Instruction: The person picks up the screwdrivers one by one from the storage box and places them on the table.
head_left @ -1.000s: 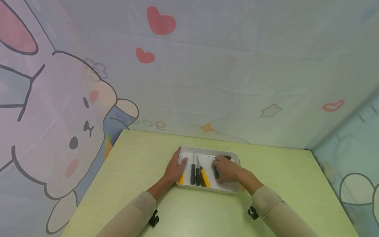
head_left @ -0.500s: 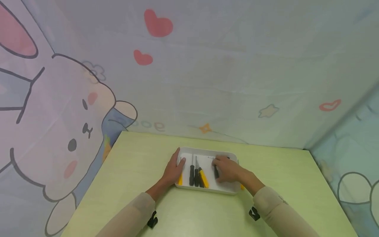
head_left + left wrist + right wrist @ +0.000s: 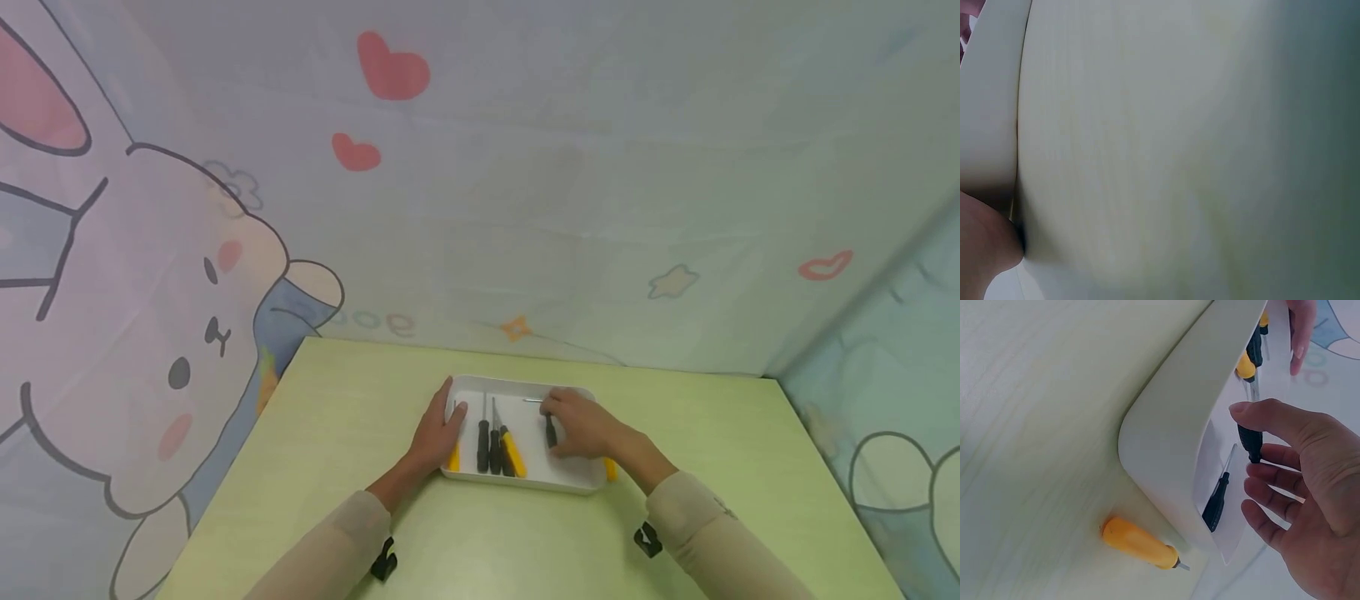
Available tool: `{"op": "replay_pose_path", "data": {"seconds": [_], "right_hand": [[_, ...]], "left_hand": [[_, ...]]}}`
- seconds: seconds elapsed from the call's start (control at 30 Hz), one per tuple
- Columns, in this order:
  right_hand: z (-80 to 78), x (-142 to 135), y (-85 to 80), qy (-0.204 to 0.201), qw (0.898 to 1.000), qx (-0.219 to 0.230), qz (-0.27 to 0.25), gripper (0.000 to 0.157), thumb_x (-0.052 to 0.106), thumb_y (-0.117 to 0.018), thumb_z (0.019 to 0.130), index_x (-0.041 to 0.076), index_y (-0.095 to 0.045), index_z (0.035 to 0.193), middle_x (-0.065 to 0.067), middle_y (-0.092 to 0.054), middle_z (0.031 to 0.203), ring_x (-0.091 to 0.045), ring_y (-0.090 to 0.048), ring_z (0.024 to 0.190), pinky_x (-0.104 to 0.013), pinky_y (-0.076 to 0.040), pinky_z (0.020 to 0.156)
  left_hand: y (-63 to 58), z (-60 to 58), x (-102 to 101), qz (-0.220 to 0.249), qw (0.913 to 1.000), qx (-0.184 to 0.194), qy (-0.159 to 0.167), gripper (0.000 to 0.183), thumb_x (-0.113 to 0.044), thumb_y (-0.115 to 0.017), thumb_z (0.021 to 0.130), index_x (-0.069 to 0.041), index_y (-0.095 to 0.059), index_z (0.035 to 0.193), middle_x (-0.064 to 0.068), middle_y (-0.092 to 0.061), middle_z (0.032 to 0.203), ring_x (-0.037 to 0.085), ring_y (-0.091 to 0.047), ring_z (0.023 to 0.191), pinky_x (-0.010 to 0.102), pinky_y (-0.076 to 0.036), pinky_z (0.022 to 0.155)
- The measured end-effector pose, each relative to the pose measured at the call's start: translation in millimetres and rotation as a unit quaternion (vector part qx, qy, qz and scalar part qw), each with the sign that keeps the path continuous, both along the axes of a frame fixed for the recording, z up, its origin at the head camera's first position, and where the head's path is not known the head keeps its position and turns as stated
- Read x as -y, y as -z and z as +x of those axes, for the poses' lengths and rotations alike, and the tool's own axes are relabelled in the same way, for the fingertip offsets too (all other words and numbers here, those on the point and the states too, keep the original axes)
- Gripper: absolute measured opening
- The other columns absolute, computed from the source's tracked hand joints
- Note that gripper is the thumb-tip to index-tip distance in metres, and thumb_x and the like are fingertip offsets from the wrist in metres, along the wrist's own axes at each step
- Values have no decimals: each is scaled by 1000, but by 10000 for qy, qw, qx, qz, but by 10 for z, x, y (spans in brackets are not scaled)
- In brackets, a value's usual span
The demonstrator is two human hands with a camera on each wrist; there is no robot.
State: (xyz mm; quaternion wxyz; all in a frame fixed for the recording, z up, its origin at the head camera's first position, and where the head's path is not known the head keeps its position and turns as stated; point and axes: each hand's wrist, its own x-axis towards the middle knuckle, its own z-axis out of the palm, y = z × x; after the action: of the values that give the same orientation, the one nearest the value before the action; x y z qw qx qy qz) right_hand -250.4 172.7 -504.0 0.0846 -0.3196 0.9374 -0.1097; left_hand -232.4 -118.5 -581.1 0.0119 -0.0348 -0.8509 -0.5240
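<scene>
A white tray [image 3: 534,433] holds several screwdrivers with black or yellow handles. My left hand [image 3: 438,429] grips its left wall, thumb over the rim; in the left wrist view only the heel of the hand [image 3: 988,240] shows against the wall. Inside the tray's right half, my right hand [image 3: 585,425] pinches a black screwdriver handle [image 3: 1250,442] between thumb and fingers. A second black screwdriver [image 3: 1215,505] lies by the right wall, its handle covered by the right hand in the head view. Left of that hand lie two black screwdrivers [image 3: 483,446] and a yellow one [image 3: 513,454], overlapping.
A yellow-handled screwdriver [image 3: 1141,542] lies on the table outside the tray's right wall. Another yellow handle [image 3: 453,457] is inside by the left wall. Printed cloth [image 3: 480,208] hangs behind the table [image 3: 360,383].
My right hand has shifted slightly right and away within the tray, the black handle moving along with it. It now covers the far screwdriver's handle. My left hand keeps its hold.
</scene>
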Motion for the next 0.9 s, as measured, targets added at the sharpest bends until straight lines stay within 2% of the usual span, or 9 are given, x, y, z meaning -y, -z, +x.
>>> {"op": "replay_pose_path", "data": {"seconds": [0.27,0.5,0.73,0.9], "right_hand": [[21,-31,-47,130,9999,-70,35,59,24,-94,80,3,-68,128,-7,-62,125,-28,-57,117,-47,-51,104],[25,-64,-44,210,9998,9,34,58,24,-93,81,3,-68,130,-10,-61,133,-32,-54,129,-49,-48,110],[27,-77,-78,86,9998,-134,143,59,25,-94,81,3,-68,129,-8,-62,126,-29,-56,119,-46,-52,104],[53,-87,-120,3,9995,-244,199,61,25,-94,81,2,-67,131,-10,-61,130,-31,-56,121,-47,-52,104]], "left_hand": [[11,-6,-6,-56,10000,55,-53,65,-34,-47,114,-12,-22,170,14,-28,173,35,-28,158,54,-22,127],[30,-18,-3,-35,10000,30,-65,65,-33,-47,114,-12,-23,170,13,-28,173,34,-27,158,54,-22,127],[30,-23,5,1,10000,21,-14,65,-34,-47,114,-13,-22,171,13,-27,173,35,-27,158,55,-23,127],[35,-21,-3,8,10000,19,-16,65,-33,-47,114,-13,-22,170,14,-28,173,35,-28,158,55,-23,127]]}}
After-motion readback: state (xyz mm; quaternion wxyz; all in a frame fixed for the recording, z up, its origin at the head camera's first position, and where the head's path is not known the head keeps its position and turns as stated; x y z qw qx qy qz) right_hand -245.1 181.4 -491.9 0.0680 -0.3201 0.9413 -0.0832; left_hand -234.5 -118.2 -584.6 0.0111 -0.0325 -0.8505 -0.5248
